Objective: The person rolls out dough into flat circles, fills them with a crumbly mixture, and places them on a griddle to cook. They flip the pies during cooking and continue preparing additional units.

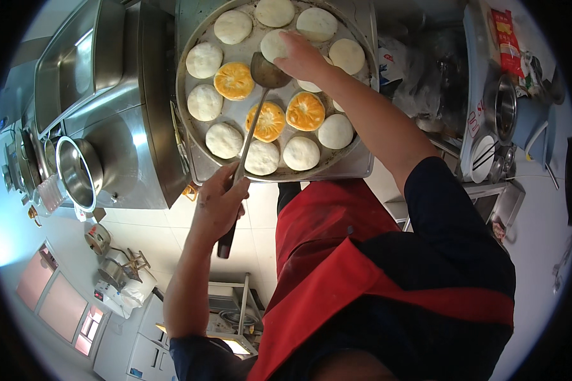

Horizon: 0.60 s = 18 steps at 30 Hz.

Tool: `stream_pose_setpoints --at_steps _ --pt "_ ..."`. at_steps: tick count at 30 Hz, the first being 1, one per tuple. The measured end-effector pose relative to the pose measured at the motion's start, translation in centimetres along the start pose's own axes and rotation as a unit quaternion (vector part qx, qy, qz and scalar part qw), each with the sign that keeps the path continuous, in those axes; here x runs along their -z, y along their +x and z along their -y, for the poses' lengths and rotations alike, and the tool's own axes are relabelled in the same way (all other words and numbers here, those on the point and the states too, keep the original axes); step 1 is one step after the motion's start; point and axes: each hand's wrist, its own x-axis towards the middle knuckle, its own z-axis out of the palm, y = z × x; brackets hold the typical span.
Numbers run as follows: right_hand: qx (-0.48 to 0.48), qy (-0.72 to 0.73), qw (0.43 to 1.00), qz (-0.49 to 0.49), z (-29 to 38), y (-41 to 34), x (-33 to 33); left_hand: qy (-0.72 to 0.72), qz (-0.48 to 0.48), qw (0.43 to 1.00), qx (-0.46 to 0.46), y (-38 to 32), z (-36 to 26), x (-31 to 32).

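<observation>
My left hand (221,202) is closed around the handle of a metal spatula (270,71), whose blade lies over a large round pan (193,128). My right hand (299,56) has its fingers on a pale round of dough (273,45) at the blade's upper edge; the palm side is hidden. Several pale dough rounds ring the pan's rim, one of them (262,157) near the spatula's shaft. Three rounds have golden, browned tops: one left of the blade (234,81), one behind the shaft (268,122) and one to its right (305,111).
A stainless steel counter (119,147) stands left of the pan, with a metal bowl (79,174) on it. At the right are plastic bags (412,81), a white bowl with chopsticks (483,159) and another metal bowl (505,109).
</observation>
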Motion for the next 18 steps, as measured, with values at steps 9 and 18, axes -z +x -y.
stream_pose_setpoints --at_steps 9,18 --pt "-0.036 0.084 0.990 0.104 2.2 2.3 4.1 0.108 -0.060 0.992 -0.041 -4.2 2.8 -0.8" --pt "-0.097 0.001 0.993 0.066 2.0 3.0 4.1 0.113 -0.083 0.990 -0.006 -7.1 5.3 -0.2"
